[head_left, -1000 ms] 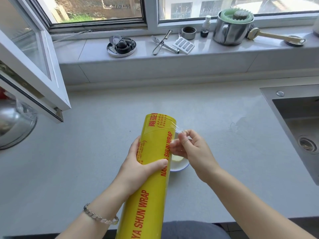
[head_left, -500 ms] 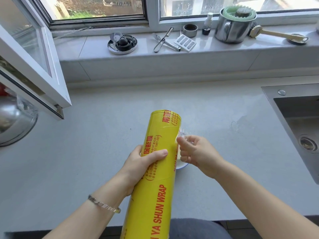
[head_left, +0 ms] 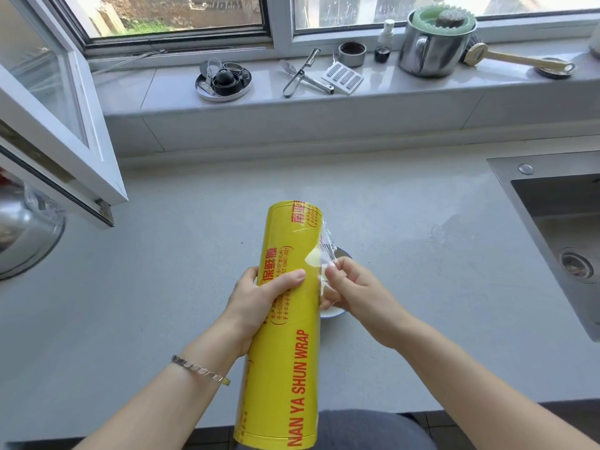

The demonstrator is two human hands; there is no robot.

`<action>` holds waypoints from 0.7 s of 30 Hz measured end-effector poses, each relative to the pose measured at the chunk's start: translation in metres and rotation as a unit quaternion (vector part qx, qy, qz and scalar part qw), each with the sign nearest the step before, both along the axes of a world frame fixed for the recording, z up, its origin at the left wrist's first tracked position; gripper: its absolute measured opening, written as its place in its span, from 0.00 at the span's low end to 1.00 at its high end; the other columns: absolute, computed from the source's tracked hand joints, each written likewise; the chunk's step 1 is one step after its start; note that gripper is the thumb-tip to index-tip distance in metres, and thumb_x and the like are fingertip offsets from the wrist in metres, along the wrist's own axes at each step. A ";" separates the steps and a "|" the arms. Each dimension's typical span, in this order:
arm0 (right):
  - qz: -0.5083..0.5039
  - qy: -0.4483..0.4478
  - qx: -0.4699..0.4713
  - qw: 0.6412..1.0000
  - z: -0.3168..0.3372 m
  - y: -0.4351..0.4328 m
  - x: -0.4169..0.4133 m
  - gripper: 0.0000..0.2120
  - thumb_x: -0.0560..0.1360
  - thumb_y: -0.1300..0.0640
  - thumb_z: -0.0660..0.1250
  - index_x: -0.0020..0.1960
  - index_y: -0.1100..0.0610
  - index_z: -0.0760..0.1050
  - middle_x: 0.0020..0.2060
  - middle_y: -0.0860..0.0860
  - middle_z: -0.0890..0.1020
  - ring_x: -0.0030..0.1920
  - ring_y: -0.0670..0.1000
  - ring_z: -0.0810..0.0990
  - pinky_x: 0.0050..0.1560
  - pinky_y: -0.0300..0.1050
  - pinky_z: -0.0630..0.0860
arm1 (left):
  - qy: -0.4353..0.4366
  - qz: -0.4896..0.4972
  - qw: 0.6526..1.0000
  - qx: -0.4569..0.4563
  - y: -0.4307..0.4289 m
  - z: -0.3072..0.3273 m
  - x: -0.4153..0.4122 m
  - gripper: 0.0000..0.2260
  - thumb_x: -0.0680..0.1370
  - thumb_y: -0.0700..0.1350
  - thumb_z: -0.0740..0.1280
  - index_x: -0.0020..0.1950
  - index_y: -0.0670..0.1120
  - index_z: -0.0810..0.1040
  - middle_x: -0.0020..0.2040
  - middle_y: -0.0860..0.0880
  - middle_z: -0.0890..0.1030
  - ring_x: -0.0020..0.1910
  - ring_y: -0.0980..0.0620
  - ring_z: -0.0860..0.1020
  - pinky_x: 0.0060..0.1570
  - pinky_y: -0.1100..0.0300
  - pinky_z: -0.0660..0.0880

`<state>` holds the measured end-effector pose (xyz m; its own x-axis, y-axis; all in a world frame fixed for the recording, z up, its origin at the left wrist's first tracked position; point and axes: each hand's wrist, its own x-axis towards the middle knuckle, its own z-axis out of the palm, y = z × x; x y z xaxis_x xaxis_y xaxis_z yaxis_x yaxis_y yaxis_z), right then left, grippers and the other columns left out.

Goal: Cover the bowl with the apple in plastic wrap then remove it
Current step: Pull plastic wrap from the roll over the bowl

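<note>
A big yellow roll of plastic wrap (head_left: 287, 323) with red lettering stands nearly upright over the counter's front edge. My left hand (head_left: 259, 298) grips its middle from the left. My right hand (head_left: 352, 289) pinches the loose clear film edge (head_left: 326, 246) at the roll's right side, a short crumpled strip lifted off the roll. A small white bowl (head_left: 334, 311) sits on the counter right behind the roll and my right hand; only slivers of its rim show. The apple is hidden.
A steel sink (head_left: 565, 241) is set into the counter at right. An open window sash (head_left: 58, 131) juts over the counter at left, above a steel pot (head_left: 22, 232). The sill holds a peeler (head_left: 302, 73), a steel pot (head_left: 431, 47) and small items.
The roll has tilted more upright and turned in my left hand. My right hand dropped a little and now holds a longer strip of film peeled from the roll's side.
</note>
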<state>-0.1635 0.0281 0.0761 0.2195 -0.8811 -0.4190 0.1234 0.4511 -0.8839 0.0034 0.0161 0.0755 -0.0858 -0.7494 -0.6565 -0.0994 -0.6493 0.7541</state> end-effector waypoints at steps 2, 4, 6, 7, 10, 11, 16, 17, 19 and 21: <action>0.021 -0.010 0.019 1.000 -0.001 0.000 -0.002 0.08 0.78 0.58 0.59 0.40 0.58 0.67 0.23 0.44 0.74 0.28 0.45 0.73 0.36 0.35 0.75 | 0.001 0.003 1.000 -0.001 0.000 -0.001 -0.001 0.33 0.58 0.56 0.74 0.60 0.48 0.71 0.50 0.43 0.82 0.43 0.43 0.84 0.38 0.50 0.81; 0.076 -0.015 0.019 0.997 -0.001 0.000 -0.007 0.05 0.75 0.61 0.64 0.42 0.61 0.70 0.30 0.50 0.75 0.31 0.44 0.75 0.39 0.35 0.78 | 0.009 0.003 1.000 -0.001 0.000 -0.001 -0.002 0.32 0.59 0.56 0.74 0.59 0.48 0.71 0.50 0.43 0.83 0.42 0.43 0.84 0.37 0.51 0.81; 0.124 0.020 0.008 0.992 0.001 -0.001 -0.013 0.09 0.72 0.63 0.68 0.36 0.61 0.69 0.31 0.50 0.73 0.30 0.42 0.75 0.37 0.33 0.76 | 0.016 -0.001 1.000 0.006 0.000 -0.001 -0.003 0.32 0.59 0.55 0.74 0.59 0.47 0.72 0.50 0.43 0.83 0.42 0.43 0.84 0.35 0.52 0.80; 0.135 0.053 0.002 0.989 0.000 -0.001 -0.015 0.12 0.71 0.62 0.69 0.33 0.59 0.69 0.29 0.49 0.72 0.29 0.41 0.74 0.35 0.32 0.75 | 0.017 -0.001 1.000 0.011 -0.001 -0.001 -0.003 0.32 0.59 0.55 0.74 0.60 0.47 0.71 0.50 0.42 0.83 0.42 0.43 0.84 0.35 0.52 0.80; 0.127 0.120 -0.056 0.983 -0.001 0.001 -0.017 0.12 0.73 0.61 0.67 0.34 0.66 0.73 0.29 0.47 0.74 0.28 0.40 0.74 0.32 0.34 0.74 | 0.022 -0.007 0.999 0.034 -0.005 -0.003 -0.002 0.33 0.59 0.55 0.74 0.61 0.46 0.71 0.51 0.41 0.83 0.43 0.41 0.84 0.38 0.50 0.80; 0.121 0.123 -0.076 0.982 -0.002 0.003 -0.017 0.12 0.74 0.61 0.66 0.35 0.67 0.74 0.31 0.49 0.75 0.31 0.40 0.75 0.36 0.35 0.75 | 0.023 -0.009 0.999 0.039 -0.007 -0.003 -0.001 0.34 0.58 0.55 0.75 0.61 0.46 0.71 0.51 0.40 0.82 0.44 0.41 0.84 0.39 0.49 0.80; 0.055 0.040 -0.058 0.996 -0.003 0.015 -0.010 0.09 0.79 0.62 0.57 0.41 0.63 0.70 0.26 0.50 0.77 0.30 0.44 0.79 0.38 0.35 0.76 | -0.017 -0.001 1.000 0.011 -0.012 0.000 -0.005 0.35 0.57 0.55 0.75 0.60 0.46 0.69 0.51 0.42 0.82 0.44 0.43 0.83 0.40 0.49 0.81; 0.039 0.021 -0.043 0.998 -0.003 0.016 -0.008 0.08 0.79 0.62 0.56 0.43 0.63 0.69 0.24 0.49 0.75 0.28 0.44 0.79 0.36 0.34 0.76 | -0.026 0.003 1.000 0.005 -0.012 0.001 -0.006 0.36 0.57 0.55 0.76 0.61 0.46 0.69 0.51 0.43 0.81 0.44 0.43 0.83 0.40 0.49 0.81; 0.019 -0.011 -0.010 1.000 -0.005 0.018 -0.004 0.06 0.79 0.60 0.55 0.45 0.60 0.68 0.23 0.48 0.74 0.27 0.45 0.79 0.37 0.39 0.79 | -0.031 0.021 0.999 -0.004 -0.013 0.001 -0.008 0.36 0.59 0.54 0.78 0.61 0.46 0.68 0.51 0.43 0.81 0.45 0.43 0.82 0.41 0.49 0.81; 0.009 -0.039 0.017 0.999 -0.007 0.018 -0.003 0.03 0.78 0.59 0.57 0.46 0.58 0.66 0.23 0.47 0.76 0.27 0.46 0.78 0.40 0.44 0.79 | -0.034 0.045 0.998 -0.012 -0.013 0.001 -0.010 0.33 0.62 0.52 0.77 0.61 0.45 0.67 0.52 0.43 0.80 0.45 0.44 0.82 0.41 0.49 0.80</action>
<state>-0.1663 0.0456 0.0696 0.2681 -0.8621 -0.4300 0.1834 0.4839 -0.8557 -0.0071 0.0027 0.0765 0.0268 -0.7671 -0.6410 -0.0931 -0.6403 0.7624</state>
